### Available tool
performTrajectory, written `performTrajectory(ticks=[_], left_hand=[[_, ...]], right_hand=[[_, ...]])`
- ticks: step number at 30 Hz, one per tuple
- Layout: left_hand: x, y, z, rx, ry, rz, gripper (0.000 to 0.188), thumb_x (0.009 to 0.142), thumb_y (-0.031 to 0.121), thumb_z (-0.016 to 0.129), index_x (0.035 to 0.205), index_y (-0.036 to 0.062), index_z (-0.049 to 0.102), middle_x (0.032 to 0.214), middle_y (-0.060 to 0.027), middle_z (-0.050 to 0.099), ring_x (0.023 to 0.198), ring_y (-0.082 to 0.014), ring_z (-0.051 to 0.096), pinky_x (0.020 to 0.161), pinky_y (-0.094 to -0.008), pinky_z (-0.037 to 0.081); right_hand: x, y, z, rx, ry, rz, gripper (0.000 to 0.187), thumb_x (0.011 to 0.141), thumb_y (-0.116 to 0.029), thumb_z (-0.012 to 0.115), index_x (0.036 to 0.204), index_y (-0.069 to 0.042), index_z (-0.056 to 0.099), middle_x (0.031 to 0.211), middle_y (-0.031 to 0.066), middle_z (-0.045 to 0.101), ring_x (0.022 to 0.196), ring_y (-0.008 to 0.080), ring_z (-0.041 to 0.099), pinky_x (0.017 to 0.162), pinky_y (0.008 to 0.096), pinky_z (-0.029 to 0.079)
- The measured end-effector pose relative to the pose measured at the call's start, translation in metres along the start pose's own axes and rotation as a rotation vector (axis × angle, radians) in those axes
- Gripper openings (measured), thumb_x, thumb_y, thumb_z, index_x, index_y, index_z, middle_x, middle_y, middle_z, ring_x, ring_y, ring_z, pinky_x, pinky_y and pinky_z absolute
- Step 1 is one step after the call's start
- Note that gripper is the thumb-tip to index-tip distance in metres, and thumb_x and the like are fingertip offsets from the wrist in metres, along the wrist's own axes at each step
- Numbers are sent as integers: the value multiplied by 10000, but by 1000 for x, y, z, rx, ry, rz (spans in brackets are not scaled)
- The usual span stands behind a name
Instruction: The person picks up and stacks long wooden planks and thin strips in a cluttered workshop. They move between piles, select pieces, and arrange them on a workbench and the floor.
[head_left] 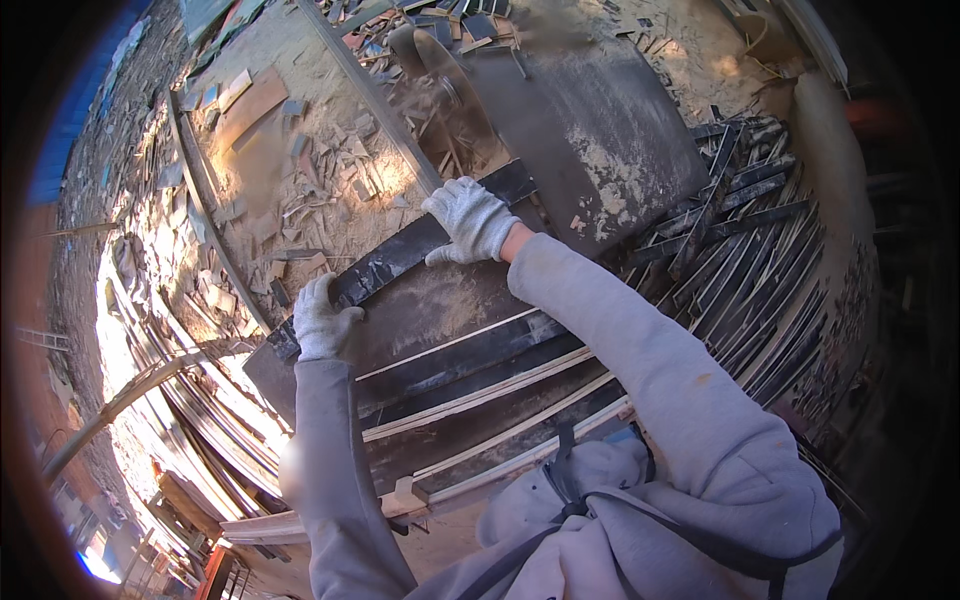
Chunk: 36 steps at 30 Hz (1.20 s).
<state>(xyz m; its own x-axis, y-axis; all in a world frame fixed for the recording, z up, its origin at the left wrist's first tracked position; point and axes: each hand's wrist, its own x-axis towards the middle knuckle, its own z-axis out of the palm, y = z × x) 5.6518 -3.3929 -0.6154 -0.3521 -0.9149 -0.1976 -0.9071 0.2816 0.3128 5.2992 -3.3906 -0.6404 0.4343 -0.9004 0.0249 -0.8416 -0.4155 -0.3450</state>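
A narrow black-faced wooden strip point(392, 262) lies slantwise over a dark, sawdust-marked table top point(425, 305). My left hand point(325, 318), in a pale work glove, grips its nearer left part, thumb toward me. Toward the strip's far right end, my gloved right hand point(470, 224) has its fingers over the top and its thumb along the near edge. Just beyond that end stands a rounded, brownish disc point(462, 95) that looks like a saw blade; blur hides its detail.
Several dark strips with pale edges point(470, 385) lie between me and the table top. More strips are heaped at right point(740, 250) and left point(190, 400). A long bar point(365, 90) runs past the far side. Offcuts and sawdust point(300, 180) cover the ground.
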Motion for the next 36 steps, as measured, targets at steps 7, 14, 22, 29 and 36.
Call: performTrajectory(ticks=[7,14,22,29,36], left_hand=[[29,-10,-7,49,-2,7,851,534,290,945,1299,88,632,1231,-133,651,1170,-358,607,1018,-454,504],[53,-22,-12,56,-20,-14,863,544,280,934,1317,68,615,1262,-150,641,1181,-373,599,1030,-471,492],[75,-23,-26,47,-25,-21,848,554,276,924,1311,56,611,1258,-148,637,1187,-374,591,1031,-467,492],[102,-30,-34,60,9,-11,824,566,282,923,1303,76,616,1245,-136,642,1187,-362,591,1030,-465,492],[97,-36,-55,207,208,70,708,713,196,866,1362,128,588,1279,-86,637,1249,-328,580,1115,-493,439]], right_hand=[[25,11,-4,5,24,-13,810,762,-703,756,1178,-23,614,1095,176,616,1087,347,591,985,468,430],[50,24,-5,-2,53,-23,796,758,-717,746,1135,-28,616,1074,177,624,1060,340,594,949,462,431],[75,29,-14,-68,-56,1,836,822,-785,631,1158,-21,658,1098,171,662,1113,321,598,986,466,414],[97,41,-20,-165,31,-24,848,824,-803,615,1149,-21,672,1101,170,669,1111,323,606,1027,477,412],[115,19,-36,-92,61,52,802,786,-670,764,1245,-30,617,1169,170,648,1172,339,592,1032,475,432]])
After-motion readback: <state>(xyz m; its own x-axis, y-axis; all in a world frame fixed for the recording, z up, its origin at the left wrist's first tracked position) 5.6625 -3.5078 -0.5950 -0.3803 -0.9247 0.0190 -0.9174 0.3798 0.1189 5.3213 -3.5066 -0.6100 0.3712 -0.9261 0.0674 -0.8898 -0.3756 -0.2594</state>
